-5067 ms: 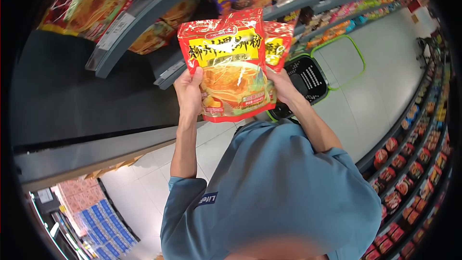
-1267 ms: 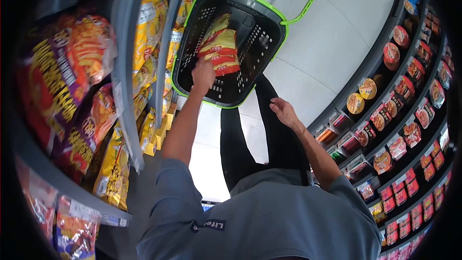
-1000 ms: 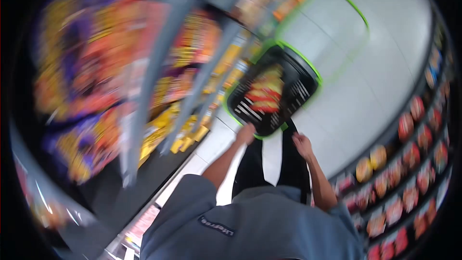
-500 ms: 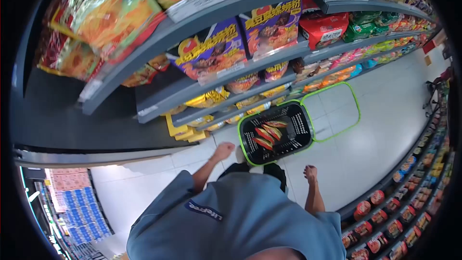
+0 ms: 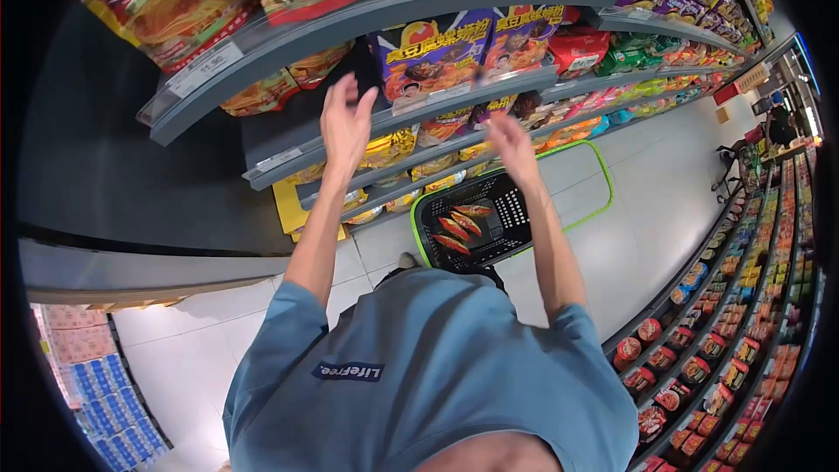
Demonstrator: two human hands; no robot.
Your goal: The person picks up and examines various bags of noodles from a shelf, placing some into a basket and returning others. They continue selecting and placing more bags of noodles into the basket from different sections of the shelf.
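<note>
My left hand point(image 5: 346, 118) is raised, thumb and fingers apart, holding nothing. It hovers in front of the middle shelf, just left of a purple instant noodle bag point(image 5: 430, 59) with yellow lettering. My right hand point(image 5: 514, 147), also bare, is a little blurred with its fingers loosely spread, below a second purple noodle bag point(image 5: 521, 39). Beneath my right forearm a black shopping basket point(image 5: 418, 225) with a green rim sits on the floor, partly covered by that arm. Several red and yellow packets point(image 5: 456, 227) lie inside it.
Curved grey shelves point(image 5: 358, 150) carry bagged noodles above and below. Red and yellow noodle bags point(image 5: 188, 13) fill the upper left. Across the aisle floor point(image 5: 616, 236), another shelf holds cup noodles point(image 5: 673, 395). Blue and pink stacked packs point(image 5: 109, 393) stand at lower left.
Both my hands have risen from beside my body to the shelf front, the left beside the purple bag. The view has shifted; the basket with its packets appears further left.
</note>
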